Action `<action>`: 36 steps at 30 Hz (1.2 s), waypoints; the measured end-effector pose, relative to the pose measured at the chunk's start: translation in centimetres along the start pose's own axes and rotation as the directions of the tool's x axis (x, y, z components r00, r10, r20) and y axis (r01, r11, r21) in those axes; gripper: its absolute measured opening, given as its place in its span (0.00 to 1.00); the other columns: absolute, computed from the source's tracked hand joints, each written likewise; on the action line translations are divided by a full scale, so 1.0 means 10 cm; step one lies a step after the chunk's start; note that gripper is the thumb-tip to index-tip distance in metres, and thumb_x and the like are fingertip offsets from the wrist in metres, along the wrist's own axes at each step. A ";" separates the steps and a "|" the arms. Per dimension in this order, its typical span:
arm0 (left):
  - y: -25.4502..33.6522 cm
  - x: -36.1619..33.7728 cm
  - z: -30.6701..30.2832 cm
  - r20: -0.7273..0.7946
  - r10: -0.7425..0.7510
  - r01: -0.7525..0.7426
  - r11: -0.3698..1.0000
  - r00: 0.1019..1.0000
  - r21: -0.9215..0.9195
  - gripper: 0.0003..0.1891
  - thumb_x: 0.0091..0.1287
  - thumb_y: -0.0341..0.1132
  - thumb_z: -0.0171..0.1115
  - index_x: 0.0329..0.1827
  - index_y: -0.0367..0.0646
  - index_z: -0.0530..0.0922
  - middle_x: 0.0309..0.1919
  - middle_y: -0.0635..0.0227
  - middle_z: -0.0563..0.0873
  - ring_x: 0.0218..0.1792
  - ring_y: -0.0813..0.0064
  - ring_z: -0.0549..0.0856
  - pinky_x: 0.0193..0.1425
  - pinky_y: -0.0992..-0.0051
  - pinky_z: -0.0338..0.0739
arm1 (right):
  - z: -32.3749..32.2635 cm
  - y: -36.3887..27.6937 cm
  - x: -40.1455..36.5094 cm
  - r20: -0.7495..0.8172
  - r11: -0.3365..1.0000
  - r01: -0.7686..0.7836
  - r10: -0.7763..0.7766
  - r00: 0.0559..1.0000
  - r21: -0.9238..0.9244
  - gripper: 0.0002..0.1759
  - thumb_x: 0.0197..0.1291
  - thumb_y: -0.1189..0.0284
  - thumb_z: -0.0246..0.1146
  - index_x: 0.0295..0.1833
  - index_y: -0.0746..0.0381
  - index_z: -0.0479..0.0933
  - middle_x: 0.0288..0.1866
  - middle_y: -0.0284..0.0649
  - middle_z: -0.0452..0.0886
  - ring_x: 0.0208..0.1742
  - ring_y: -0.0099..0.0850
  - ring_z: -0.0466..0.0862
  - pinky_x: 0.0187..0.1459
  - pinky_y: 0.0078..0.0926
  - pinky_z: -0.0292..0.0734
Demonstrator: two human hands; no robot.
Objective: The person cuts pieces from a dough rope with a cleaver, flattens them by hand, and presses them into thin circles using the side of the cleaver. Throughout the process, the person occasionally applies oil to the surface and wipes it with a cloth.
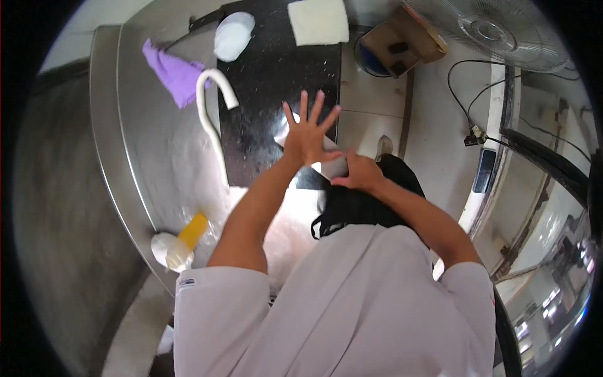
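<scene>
My left hand [306, 135] is spread open, palm down, over the near part of the black board [270, 81]. Beneath and beside it lies a greyish-white object [333, 168], partly hidden by both hands. My right hand [361, 171] is wrapped round the near right end of that object, at the board's front right corner. A white curved rope of material [210, 119] lies along the board's left side, its hooked end resting on the black surface. At the far left of the board sits a white rounded lump [233, 36], and a cream square cloth [318, 22] lies at the back right.
A purple cloth [173, 72] and a yellow-and-white item [193, 231] in clear plastic lie on the metal table [157, 138]. To the right are a cardboard box [402, 41], a fan [496, 31], cables and a phone [485, 171].
</scene>
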State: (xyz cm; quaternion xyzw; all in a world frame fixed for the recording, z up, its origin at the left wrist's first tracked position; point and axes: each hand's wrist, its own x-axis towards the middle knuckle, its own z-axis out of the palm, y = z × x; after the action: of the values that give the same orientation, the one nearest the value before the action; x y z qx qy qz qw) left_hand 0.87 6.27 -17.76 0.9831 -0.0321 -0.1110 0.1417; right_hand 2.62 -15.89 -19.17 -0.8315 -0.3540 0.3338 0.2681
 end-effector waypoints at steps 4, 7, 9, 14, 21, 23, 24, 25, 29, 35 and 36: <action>0.02 0.20 -0.01 -0.029 0.034 -0.033 0.999 0.999 0.033 0.60 0.45 0.76 0.69 0.84 0.67 0.60 0.85 0.57 0.50 0.83 0.36 0.45 0.68 0.14 0.39 | -0.25 0.10 0.13 0.037 0.996 -0.075 0.077 0.996 -0.050 0.49 0.48 0.36 0.74 0.55 0.69 0.71 0.42 0.63 0.84 0.43 0.60 0.87 0.45 0.55 0.83; -0.12 0.47 -0.12 -0.157 -0.084 0.096 0.993 0.984 0.071 0.59 0.47 0.76 0.68 0.84 0.67 0.59 0.85 0.59 0.52 0.84 0.40 0.47 0.69 0.15 0.40 | -0.70 0.10 0.57 0.174 0.989 0.020 0.006 0.985 -0.146 0.46 0.47 0.39 0.77 0.54 0.69 0.71 0.40 0.61 0.84 0.42 0.59 0.87 0.44 0.52 0.83; -0.26 0.48 -0.14 -0.260 -0.236 0.252 0.967 0.936 0.028 0.59 0.49 0.75 0.68 0.85 0.65 0.56 0.85 0.58 0.51 0.84 0.44 0.46 0.71 0.17 0.40 | -0.90 0.14 0.98 0.162 0.977 0.173 -0.152 0.975 -0.125 0.46 0.47 0.42 0.78 0.54 0.70 0.70 0.41 0.61 0.84 0.43 0.59 0.87 0.46 0.52 0.83; -0.13 0.14 0.02 -0.174 -0.149 0.158 0.987 0.973 0.039 0.61 0.47 0.77 0.68 0.85 0.64 0.58 0.86 0.55 0.48 0.83 0.34 0.42 0.70 0.16 0.37 | -0.46 0.14 0.52 0.196 0.987 0.144 -0.127 0.972 -0.075 0.48 0.43 0.46 0.82 0.58 0.69 0.70 0.42 0.61 0.85 0.49 0.60 0.86 0.51 0.53 0.81; -0.14 0.48 0.01 -0.334 -0.238 0.257 0.966 0.912 0.015 0.59 0.49 0.77 0.66 0.83 0.59 0.62 0.85 0.52 0.49 0.83 0.36 0.48 0.68 0.14 0.38 | -0.88 0.30 0.87 0.164 0.967 0.229 -0.209 0.964 -0.114 0.44 0.46 0.47 0.80 0.55 0.67 0.69 0.38 0.57 0.85 0.46 0.61 0.86 0.51 0.51 0.81; -0.24 0.55 -0.10 -0.351 -0.342 0.367 0.930 0.872 0.006 0.59 0.50 0.75 0.67 0.84 0.57 0.59 0.85 0.50 0.47 0.83 0.37 0.47 0.71 0.17 0.40 | -1.16 0.14 1.29 0.218 0.949 0.286 -0.253 0.943 -0.135 0.44 0.45 0.49 0.81 0.56 0.68 0.69 0.39 0.58 0.85 0.47 0.61 0.86 0.51 0.51 0.81; -0.28 0.56 -0.12 -0.360 -0.380 0.409 0.913 0.852 0.002 0.59 0.51 0.74 0.68 0.84 0.56 0.58 0.85 0.49 0.47 0.83 0.37 0.47 0.72 0.19 0.40 | -1.25 0.09 1.37 0.277 0.927 0.343 -0.294 0.915 -0.151 0.44 0.44 0.50 0.82 0.56 0.68 0.70 0.39 0.59 0.85 0.47 0.61 0.86 0.52 0.50 0.81; -0.29 0.51 -0.12 -0.312 -0.378 0.408 0.912 0.871 0.033 0.60 0.51 0.74 0.68 0.85 0.55 0.56 0.85 0.48 0.46 0.83 0.38 0.46 0.74 0.21 0.40 | -1.26 0.10 1.29 0.268 0.926 0.344 -0.295 0.917 -0.158 0.44 0.44 0.50 0.82 0.56 0.68 0.70 0.39 0.59 0.85 0.47 0.61 0.86 0.52 0.50 0.81; 0.00 0.25 0.18 -0.226 -0.258 0.274 0.961 0.939 0.042 0.63 0.47 0.79 0.66 0.85 0.58 0.57 0.86 0.52 0.45 0.83 0.33 0.41 0.67 0.14 0.34 | -0.91 0.10 0.70 0.357 0.977 0.205 -0.171 0.918 -0.060 0.45 0.43 0.54 0.83 0.58 0.69 0.69 0.41 0.61 0.84 0.49 0.62 0.85 0.53 0.50 0.81; -0.11 0.64 -0.03 -0.397 -0.394 0.424 0.906 0.829 -0.013 0.59 0.50 0.74 0.67 0.84 0.56 0.59 0.85 0.55 0.52 0.83 0.38 0.48 0.69 0.15 0.40 | -1.20 0.43 1.36 0.274 0.917 0.382 -0.341 0.899 -0.113 0.49 0.41 0.56 0.85 0.62 0.72 0.69 0.49 0.61 0.82 0.50 0.58 0.85 0.55 0.47 0.82; -0.15 0.68 -0.05 -0.387 -0.446 0.482 0.876 0.807 -0.004 0.58 0.51 0.72 0.68 0.83 0.55 0.60 0.85 0.55 0.52 0.83 0.39 0.49 0.69 0.16 0.43 | -1.35 0.30 1.47 0.338 0.891 0.442 -0.386 0.858 -0.107 0.49 0.41 0.56 0.85 0.62 0.73 0.68 0.49 0.61 0.82 0.50 0.58 0.85 0.55 0.47 0.82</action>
State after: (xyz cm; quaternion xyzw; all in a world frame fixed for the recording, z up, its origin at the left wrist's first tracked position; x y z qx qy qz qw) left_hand 7.62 7.25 -19.12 0.9692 0.2316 0.0498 0.0674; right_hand 21.64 -9.20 -18.06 -0.6939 -0.5911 0.3601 0.1987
